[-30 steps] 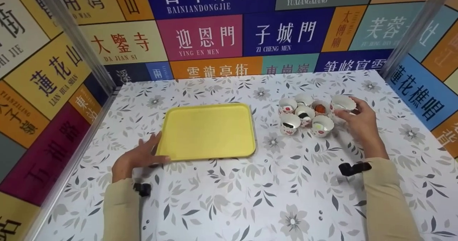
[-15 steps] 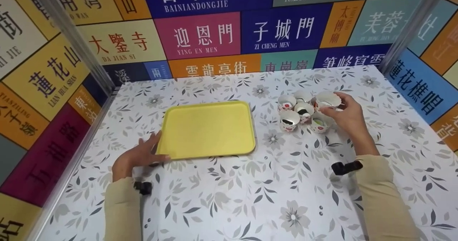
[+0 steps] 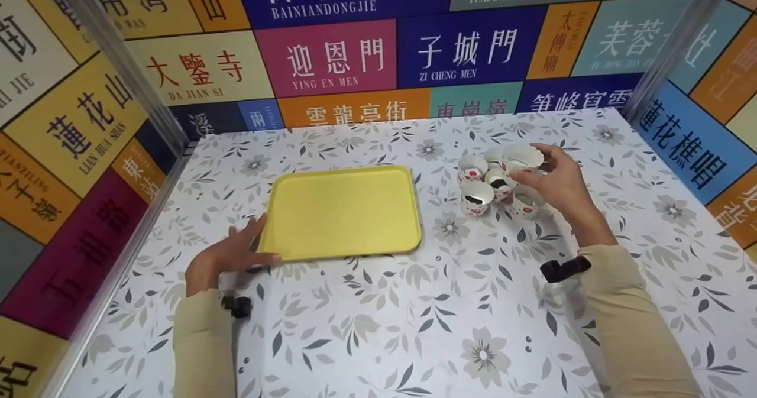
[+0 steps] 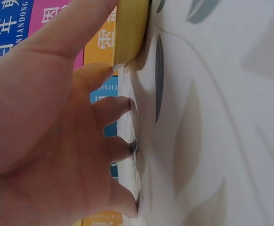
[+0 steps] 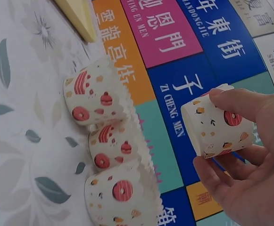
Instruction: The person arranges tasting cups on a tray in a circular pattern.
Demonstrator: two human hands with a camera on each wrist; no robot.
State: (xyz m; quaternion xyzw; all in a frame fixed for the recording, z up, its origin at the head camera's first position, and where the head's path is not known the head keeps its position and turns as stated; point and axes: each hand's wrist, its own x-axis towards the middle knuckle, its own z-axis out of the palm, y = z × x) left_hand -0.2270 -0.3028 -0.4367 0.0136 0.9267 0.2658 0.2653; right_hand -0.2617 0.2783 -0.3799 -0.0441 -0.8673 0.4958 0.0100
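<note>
In the head view my right hand [image 3: 562,182] holds a patterned paper baking cup [image 3: 523,157] by its side, over a cluster of similar cups. The right wrist view shows this held cup [image 5: 217,123] between thumb and fingers, raised above the table and printed with doughnuts. Several paper cups [image 3: 476,200] stand close together, with small dark, red and pale pieces inside; the held cup hides some of them. My left hand [image 3: 227,255] is at the near left corner of a yellow tray [image 3: 343,214]. Its thumb and index finger touch the tray's side [image 4: 129,37], the other fingertips resting on the table.
A floral cloth [image 3: 378,321] covers the table. Behind it rises a wall of coloured signs [image 3: 337,61], with sign panels on the left [image 3: 89,132] and right [image 3: 680,144] too. The tray stands left of the cups.
My right hand has carried the cup leftward from the right edge of the cluster to above its rear cups. The left hand and the tray stay in place.
</note>
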